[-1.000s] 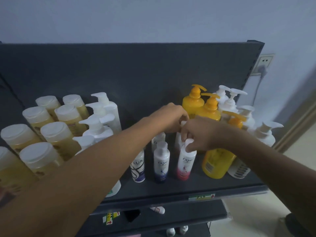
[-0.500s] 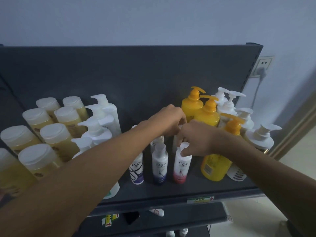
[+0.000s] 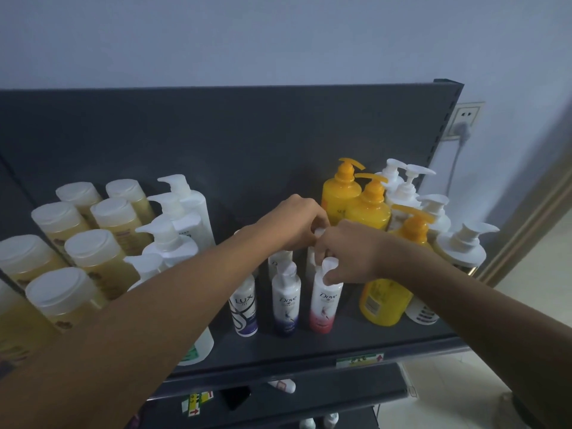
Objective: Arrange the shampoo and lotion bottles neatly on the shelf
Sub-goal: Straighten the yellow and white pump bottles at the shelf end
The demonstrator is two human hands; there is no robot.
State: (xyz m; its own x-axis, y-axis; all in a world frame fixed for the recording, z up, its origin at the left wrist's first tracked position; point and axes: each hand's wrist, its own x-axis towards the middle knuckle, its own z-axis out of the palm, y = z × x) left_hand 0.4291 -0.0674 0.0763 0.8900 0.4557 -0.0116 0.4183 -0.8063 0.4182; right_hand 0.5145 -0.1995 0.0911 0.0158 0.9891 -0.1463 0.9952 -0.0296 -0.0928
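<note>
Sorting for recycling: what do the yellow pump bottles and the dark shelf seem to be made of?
Yellow pump bottles: likely glossy plastic, judging by soft highlights and moulded pumps. Shelf: probably matte painted metal, given its thin folded front edge and slotted upright; looks alone cannot confirm.

Free shelf front — pump bottles flank it.

Both bare forearms stretched forward, left hand curled knuckles-up, right hand beside it, fingers pinching pink bottle.
</note>
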